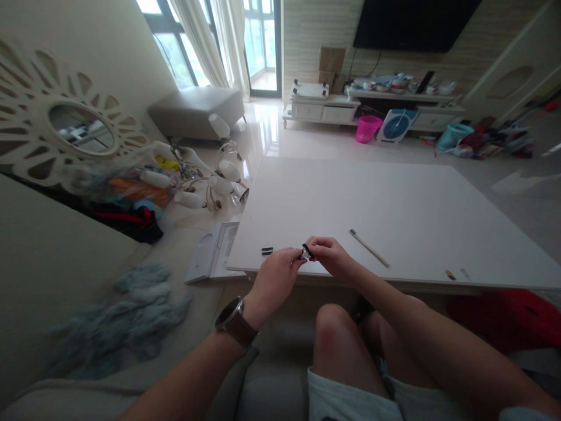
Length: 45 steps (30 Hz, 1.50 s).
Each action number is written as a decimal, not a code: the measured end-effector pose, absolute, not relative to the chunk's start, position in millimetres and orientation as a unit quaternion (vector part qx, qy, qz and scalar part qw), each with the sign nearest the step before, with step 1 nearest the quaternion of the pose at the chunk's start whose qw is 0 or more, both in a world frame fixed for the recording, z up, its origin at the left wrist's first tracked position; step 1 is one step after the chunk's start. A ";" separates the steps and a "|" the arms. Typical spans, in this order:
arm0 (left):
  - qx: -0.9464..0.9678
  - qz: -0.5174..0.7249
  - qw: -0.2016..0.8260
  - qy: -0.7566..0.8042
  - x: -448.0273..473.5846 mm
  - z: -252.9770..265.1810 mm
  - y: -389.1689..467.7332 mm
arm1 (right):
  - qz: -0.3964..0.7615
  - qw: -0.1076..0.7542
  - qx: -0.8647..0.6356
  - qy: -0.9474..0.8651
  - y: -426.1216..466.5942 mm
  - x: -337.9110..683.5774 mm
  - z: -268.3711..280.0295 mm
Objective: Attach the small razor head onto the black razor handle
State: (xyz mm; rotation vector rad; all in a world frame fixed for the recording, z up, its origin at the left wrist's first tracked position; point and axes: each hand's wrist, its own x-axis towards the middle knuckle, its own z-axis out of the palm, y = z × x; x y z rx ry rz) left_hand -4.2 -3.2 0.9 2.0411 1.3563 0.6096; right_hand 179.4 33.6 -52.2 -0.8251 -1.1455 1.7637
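A home living room: a wall-mounted television (pixel 416 23) above a low media cabinet (pixel 372 108), curtained windows (pixel 210 41), tiled floor.

A small dark object (pixel 307 252), pinched between the left hand (pixel 274 280) and right hand (pixel 331 257) at the desk's (pixel 394 204) near edge, is too small and too covered by fingertips to identify. At nine o'clock from it, a tiny dark piece (pixel 267 249) is equally unreadable. Two specks (pixel 456 273) at three o'clock stay indistinct. The television (pixel 412 23) is cut off at twelve o'clock.
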 end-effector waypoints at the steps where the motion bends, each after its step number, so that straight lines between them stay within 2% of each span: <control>1: 0.772 0.226 0.301 0.512 -4.2 0.8 -3.2 | 0.704 0.427 -0.331 -0.462 33.9 179.5 -52.4; 10: 0.798 0.192 0.268 0.504 -5.5 -1.3 -4.3 | 0.744 0.390 -0.330 -0.431 34.5 182.0 -56.5; 24: 0.843 0.115 0.188 0.491 -9.5 0.6 -6.5 | 0.738 0.391 -0.341 -0.431 30.9 179.5 -59.6; 30: 0.837 0.116 0.200 0.496 -6.6 0.3 -7.4 | 0.708 0.397 -0.353 -0.465 33.3 184.1 -63.0; 37: 0.818 0.143 0.209 0.516 -3.8 7.1 -8.3 | 0.755 0.349 -0.334 -0.443 36.3 183.4 -61.2; 45: 0.813 0.152 0.220 0.517 -3.4 5.1 -8.3 | 0.756 0.362 -0.336 -0.429 34.5 181.4 -57.1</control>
